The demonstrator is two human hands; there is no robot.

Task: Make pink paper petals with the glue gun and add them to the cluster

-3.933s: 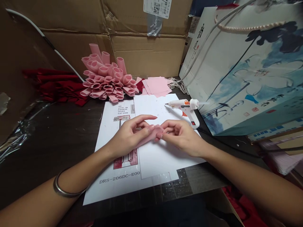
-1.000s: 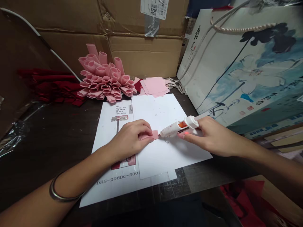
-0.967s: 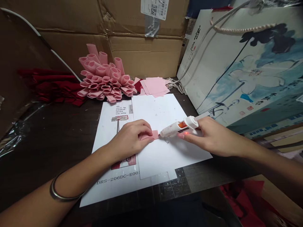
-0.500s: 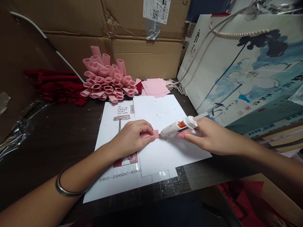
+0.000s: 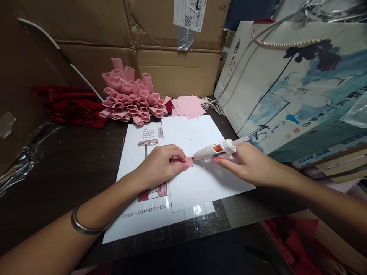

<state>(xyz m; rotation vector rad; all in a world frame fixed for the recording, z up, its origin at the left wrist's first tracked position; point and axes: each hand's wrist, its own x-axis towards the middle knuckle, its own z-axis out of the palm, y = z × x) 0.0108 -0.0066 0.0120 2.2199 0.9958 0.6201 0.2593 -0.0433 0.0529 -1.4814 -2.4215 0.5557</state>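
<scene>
My left hand (image 5: 159, 165) rests on the white sheet, its fingers curled over a folded piece of pink paper (image 5: 186, 162). The paper's end pokes out past my fingertips. My right hand (image 5: 243, 163) grips a white hot glue gun (image 5: 213, 152) with an orange trigger. The gun's nozzle sits at the pink paper's edge. Beneath both hands lies a blank white sheet (image 5: 197, 187), on top of a printed sheet (image 5: 134, 219) labelled DRS-206DC-E00.
Behind the sheets stand a pink rolled-paper flower (image 5: 129, 97) and a pile of pink paper squares (image 5: 189, 105). Red paper pieces (image 5: 69, 103) lie at left. A painted paper bag (image 5: 289, 88) stands at right, with cardboard boxes (image 5: 177, 72) behind.
The glue gun, lying on the sheet earlier, is now in my right hand, its nozzle at the pink paper. My left hand alone holds the paper. The view has shifted slightly.
</scene>
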